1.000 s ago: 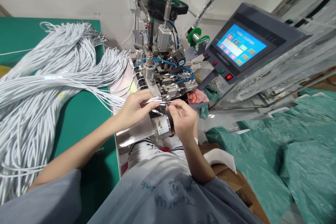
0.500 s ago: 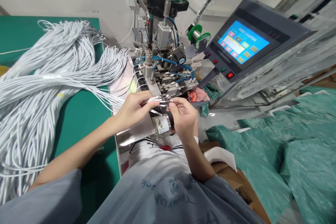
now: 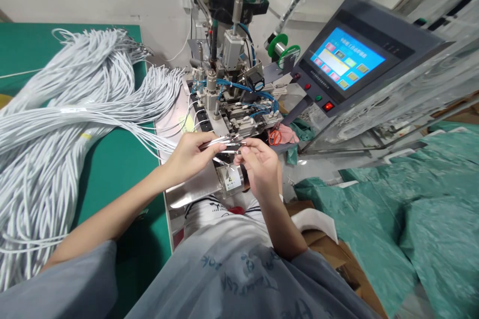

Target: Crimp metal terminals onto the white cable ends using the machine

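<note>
Several white cables (image 3: pixel 138 127) run from the left into my left hand (image 3: pixel 192 154), which pinches them near their ends. Their stripped ends stick out to the right of its thumb. My right hand (image 3: pixel 260 162) is closed at those ends, thumb against the fingers, at the tip of a cable. Both hands are in front of a machine (image 3: pixel 232 94) with metal cylinders and blue air tubes. Below them is a round metal part with a warning label (image 3: pixel 231 178).
Large bundles of white cables (image 3: pixel 75 79) lie on a green table (image 3: pixel 108 174) at the left. A control panel with a lit screen (image 3: pixel 346 60) stands at the right. Orange-handled scissors (image 3: pixel 275 137) lie beside a pink cloth (image 3: pixel 288 133). Green sheeting (image 3: pixel 441 209) covers the lower right.
My right hand has shifted slightly left and down, its fingers a little differently bent at the cable ends. My left hand holds nearly the same place.
</note>
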